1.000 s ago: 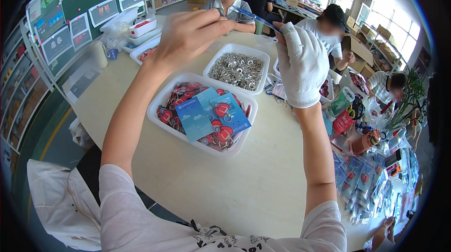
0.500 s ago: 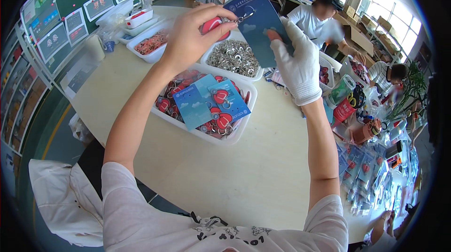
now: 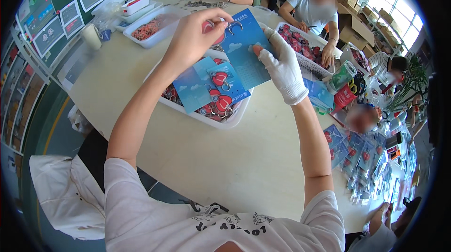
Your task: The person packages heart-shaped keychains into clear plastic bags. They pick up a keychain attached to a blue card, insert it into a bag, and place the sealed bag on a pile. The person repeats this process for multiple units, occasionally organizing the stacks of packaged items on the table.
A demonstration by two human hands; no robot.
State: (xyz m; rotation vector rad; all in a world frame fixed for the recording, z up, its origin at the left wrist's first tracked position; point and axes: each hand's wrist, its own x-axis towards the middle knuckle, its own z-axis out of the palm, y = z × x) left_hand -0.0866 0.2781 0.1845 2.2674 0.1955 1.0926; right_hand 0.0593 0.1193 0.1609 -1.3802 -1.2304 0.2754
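Observation:
My bare left hand (image 3: 188, 40) pinches a red heart-shaped keychain (image 3: 219, 39), partly hidden behind the fingers. Its silver ring (image 3: 236, 27) lies against the upper part of a blue printed card (image 3: 246, 59); whether it passes through the card cannot be made out. Gripping the card by its right side is my right hand (image 3: 283, 66), in a white glove with a bare thumb tip. Below them stands a white plastic bin (image 3: 230, 124) full of red heart keychains (image 3: 220, 106). More blue cards (image 3: 192, 91) lie on top of these, some with a keychain on them.
White trays stand at the back left, one with reddish pieces (image 3: 149, 30). Across the table two people work, one reaching into a white basket (image 3: 324, 71) of red pieces. Bagged cards (image 3: 359, 153) and a red cup (image 3: 345, 98) crowd the right side. A white garment (image 3: 66, 195) hangs at lower left.
The card has come down and turned flatter toward me, still in my right hand. My left hand has kept the keychain, and its ring has shifted close along the card's upper part.

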